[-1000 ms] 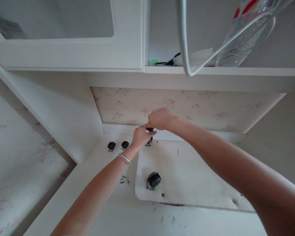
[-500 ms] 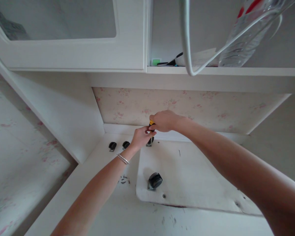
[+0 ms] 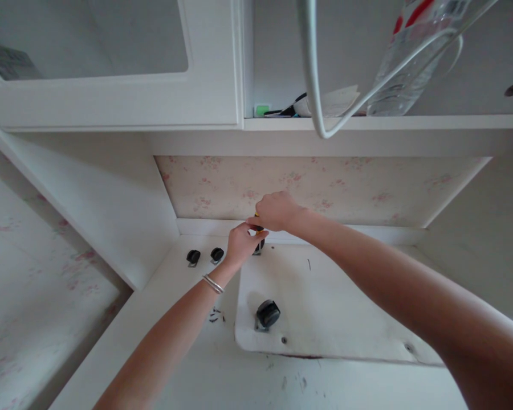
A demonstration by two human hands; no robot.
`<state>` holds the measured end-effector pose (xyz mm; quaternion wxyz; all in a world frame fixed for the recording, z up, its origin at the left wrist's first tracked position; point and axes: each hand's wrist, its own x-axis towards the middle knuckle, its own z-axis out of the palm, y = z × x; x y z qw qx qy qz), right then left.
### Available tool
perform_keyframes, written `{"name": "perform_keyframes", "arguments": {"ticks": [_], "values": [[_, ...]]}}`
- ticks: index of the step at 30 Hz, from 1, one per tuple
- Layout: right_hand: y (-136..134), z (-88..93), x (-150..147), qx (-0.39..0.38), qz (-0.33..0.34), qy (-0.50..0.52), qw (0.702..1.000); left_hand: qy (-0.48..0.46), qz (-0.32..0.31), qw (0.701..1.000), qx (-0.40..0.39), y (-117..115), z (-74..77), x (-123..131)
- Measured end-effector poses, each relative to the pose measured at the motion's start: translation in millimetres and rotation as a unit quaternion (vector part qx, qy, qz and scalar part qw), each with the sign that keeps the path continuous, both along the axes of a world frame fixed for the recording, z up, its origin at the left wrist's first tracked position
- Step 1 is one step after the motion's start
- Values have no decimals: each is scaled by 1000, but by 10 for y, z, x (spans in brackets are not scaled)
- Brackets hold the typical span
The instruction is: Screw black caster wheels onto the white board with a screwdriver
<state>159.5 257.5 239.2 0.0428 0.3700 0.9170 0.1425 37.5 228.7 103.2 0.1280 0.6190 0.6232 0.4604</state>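
Note:
My right hand (image 3: 277,212) is wrapped round the yellow-and-black handle of a screwdriver (image 3: 259,228), which stands upright over the far left corner of a white board (image 3: 333,302). Close below it, my left hand (image 3: 241,244) pinches around the screwdriver's lower part with thumb and fingers. A black caster (image 3: 260,247) sits at that corner under the tool, partly hidden by my left hand. Nearer to me, another black caster (image 3: 268,313) stands on the board's near left corner. Where the screwdriver's tip meets the caster plate is too small to make out.
Two loose casters, one (image 3: 193,257) beside another (image 3: 216,254), lie left of the board. Several dark screws (image 3: 215,315) are scattered on the white surface. Overhead, a shelf (image 3: 367,122) holds a plastic bottle (image 3: 404,68), and a white cable (image 3: 314,74) hangs down in front.
My right hand has turned on the screwdriver's handle, covering more of the yellow. My left hand stays at the lower part. The whole view has shifted slightly.

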Motion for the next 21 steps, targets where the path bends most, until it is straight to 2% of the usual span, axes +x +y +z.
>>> {"name": "perform_keyframes", "arguments": {"ticks": [6, 11, 16, 21], "values": [[92, -3, 133, -50, 36, -22, 998, 6, -21, 1000, -16, 31, 6, -58], [104, 16, 102, -28, 32, -27, 999, 8, -42, 998, -38, 76, -55, -94], [33, -48, 43, 5, 36, -12, 999, -2, -74, 995, -65, 96, -62, -158], [-6, -52, 8, 26, 31, 7, 999, -7, -59, 996, -61, 87, -32, -171]]}}
